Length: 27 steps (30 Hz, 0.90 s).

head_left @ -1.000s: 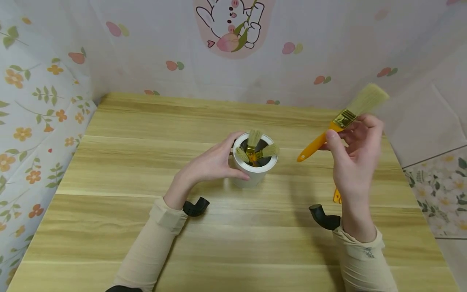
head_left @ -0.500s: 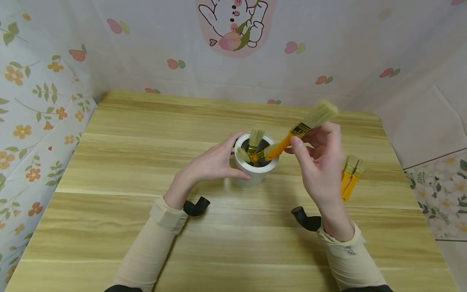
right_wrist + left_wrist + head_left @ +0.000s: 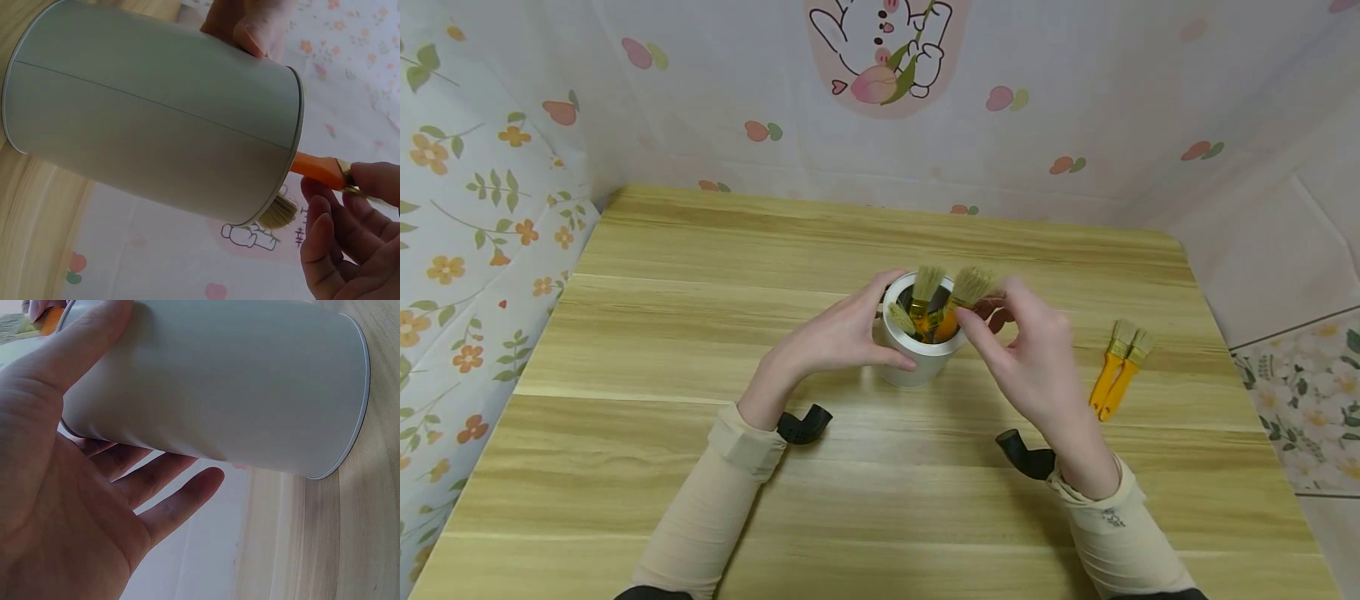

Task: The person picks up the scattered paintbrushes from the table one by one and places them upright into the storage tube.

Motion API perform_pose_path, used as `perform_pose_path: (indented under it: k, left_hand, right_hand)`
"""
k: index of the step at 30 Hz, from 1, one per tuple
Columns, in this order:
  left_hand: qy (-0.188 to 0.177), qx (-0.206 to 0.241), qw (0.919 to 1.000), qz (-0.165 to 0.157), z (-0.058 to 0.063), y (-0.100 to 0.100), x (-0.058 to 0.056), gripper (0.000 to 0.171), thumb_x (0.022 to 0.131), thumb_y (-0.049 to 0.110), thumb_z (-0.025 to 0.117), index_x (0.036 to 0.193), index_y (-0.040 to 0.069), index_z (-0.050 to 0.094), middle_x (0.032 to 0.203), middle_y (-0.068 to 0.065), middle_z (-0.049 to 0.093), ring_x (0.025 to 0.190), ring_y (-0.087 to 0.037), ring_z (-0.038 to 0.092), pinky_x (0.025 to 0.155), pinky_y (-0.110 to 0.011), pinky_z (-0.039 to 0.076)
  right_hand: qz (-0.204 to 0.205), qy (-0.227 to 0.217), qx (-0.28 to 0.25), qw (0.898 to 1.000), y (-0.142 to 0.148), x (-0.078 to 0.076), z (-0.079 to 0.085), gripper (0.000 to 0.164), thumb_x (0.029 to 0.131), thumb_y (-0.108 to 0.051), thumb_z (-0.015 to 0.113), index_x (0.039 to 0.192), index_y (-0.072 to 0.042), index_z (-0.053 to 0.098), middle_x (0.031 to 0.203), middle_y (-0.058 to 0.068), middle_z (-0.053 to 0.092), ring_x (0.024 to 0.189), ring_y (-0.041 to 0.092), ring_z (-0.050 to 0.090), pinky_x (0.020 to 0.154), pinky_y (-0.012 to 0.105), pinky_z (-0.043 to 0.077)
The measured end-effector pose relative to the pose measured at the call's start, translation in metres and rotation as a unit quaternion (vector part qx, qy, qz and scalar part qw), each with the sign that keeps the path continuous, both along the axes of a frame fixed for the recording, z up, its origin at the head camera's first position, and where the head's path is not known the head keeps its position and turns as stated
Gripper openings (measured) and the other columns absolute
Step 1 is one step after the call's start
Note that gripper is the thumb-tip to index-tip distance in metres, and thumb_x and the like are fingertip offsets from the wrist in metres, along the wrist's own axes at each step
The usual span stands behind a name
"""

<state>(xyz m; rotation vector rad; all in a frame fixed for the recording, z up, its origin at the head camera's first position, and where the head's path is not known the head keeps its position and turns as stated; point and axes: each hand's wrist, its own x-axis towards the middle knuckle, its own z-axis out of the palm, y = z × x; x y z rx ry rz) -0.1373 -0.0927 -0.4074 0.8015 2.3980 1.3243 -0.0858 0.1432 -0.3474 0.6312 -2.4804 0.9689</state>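
A white cylindrical canister stands upright on the wooden table. My left hand holds it round the upper side, thumb in front and fingers behind. Several paintbrushes, one with pale bristles, lean inside with their bristles up. My right hand pinches another paintbrush near its metal band. That brush's orange handle passes over the rim into the canister, as the right wrist view shows, and its lower end is hidden inside. Below the left thumb, the canister's wall fills much of the left wrist view.
Two more orange-handled paintbrushes lie side by side on the table at the right. Patterned cloth hangs behind the table's far edge and along the left. A black curved mount sits at each wrist.
My right hand has moved left with the paintbrush and lowered its handle into the canister. The brush has tipped more upright. The left hand keeps its hold on the canister.
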Motion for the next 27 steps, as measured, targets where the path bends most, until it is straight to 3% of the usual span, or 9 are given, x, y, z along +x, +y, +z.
perform_pose_path:
  k: [7,16,23,27]
  left_hand:
    - [-0.001,-0.003,1.0000,0.000,0.0001,0.0002,0.0006,0.109,0.076,0.041,0.092,0.158,0.025,0.022,0.145,0.001,0.051,0.133,-0.018,0.053,0.113,-0.046,0.046]
    - [-0.002,-0.002,1.0000,0.000,-0.0001,0.0002,-0.0002,0.109,0.076,0.042,0.092,0.158,0.024,0.023,0.146,0.001,0.051,0.134,-0.019,0.053,0.113,-0.047,0.046]
    - [-0.002,-0.003,1.0000,-0.001,-0.0006,0.0005,-0.0007,0.109,0.076,0.042,0.092,0.159,0.025,0.022,0.147,0.000,0.051,0.136,-0.019,0.052,0.114,-0.047,0.045]
    - [-0.001,0.000,1.0000,-0.003,-0.0009,0.0012,-0.0007,0.110,0.076,0.041,0.092,0.159,0.026,0.022,0.148,0.000,0.050,0.137,-0.020,0.052,0.114,-0.048,0.045]
  right_hand:
    - [0.008,0.009,0.032,0.999,-0.0003,-0.0018,-0.0057,0.016,0.087,-0.010,0.082,0.097,-0.006,0.069,0.087,0.006,0.069,0.079,0.018,0.057,0.066,0.020,0.044]
    - [0.017,0.000,0.058,0.998,0.0013,-0.0040,-0.0088,0.015,0.084,-0.012,0.085,0.093,-0.006,0.076,0.103,0.007,0.072,0.089,0.018,0.057,0.068,0.022,0.043]
    - [0.027,-0.005,0.048,0.998,0.0033,-0.0023,-0.0057,0.010,0.088,-0.009,0.082,0.097,-0.009,0.077,0.102,0.004,0.072,0.087,0.016,0.058,0.069,0.024,0.046]
    - [0.019,0.001,0.045,0.999,0.0088,-0.0007,-0.0027,0.018,0.087,-0.006,0.081,0.104,-0.008,0.075,0.102,0.005,0.073,0.083,0.016,0.059,0.070,0.018,0.046]
